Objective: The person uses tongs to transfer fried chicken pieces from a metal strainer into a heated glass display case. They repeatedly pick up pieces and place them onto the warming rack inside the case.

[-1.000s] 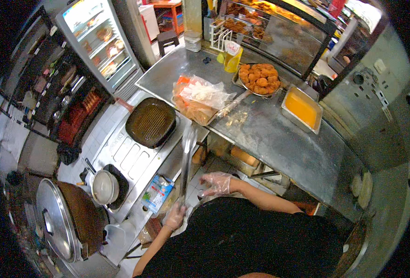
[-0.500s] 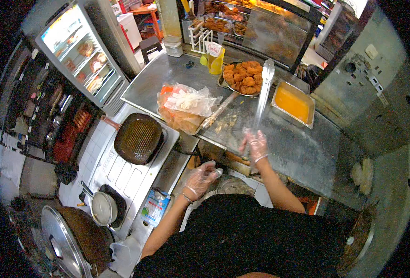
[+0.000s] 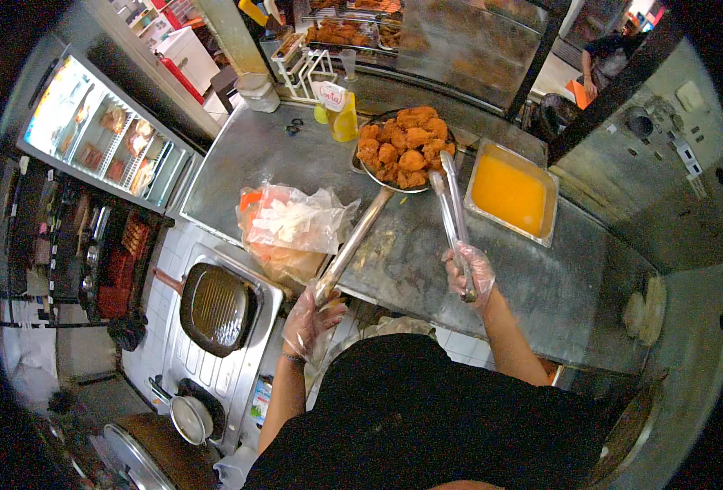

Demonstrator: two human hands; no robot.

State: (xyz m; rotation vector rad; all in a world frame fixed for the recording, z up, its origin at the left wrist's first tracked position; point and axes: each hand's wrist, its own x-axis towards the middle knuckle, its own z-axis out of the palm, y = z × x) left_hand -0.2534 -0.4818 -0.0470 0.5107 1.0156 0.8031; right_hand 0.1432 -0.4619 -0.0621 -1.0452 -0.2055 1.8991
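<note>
My left hand, in a clear plastic glove, is closed around the end of the long metal handle of a round strainer. The strainer's bowl holds a heap of browned fried chicken pieces. My right hand, also gloved, grips metal tongs. The two arms of the tongs are slightly apart, and their tips are at the right edge of the chicken heap. Right of the tongs lies a rectangular metal tray of orange liquid.
Plastic bags lie on the metal counter. A yellow pouch and black scissors are farther back. A grill pan and a small saucepan stand at left. Behind the counter is a glass case; another person is beyond.
My left hand has reached forward and taken the strainer's handle. The tongs have swung down from upright, their tips now at the chicken. The view has shifted, and a person appears at far right.
</note>
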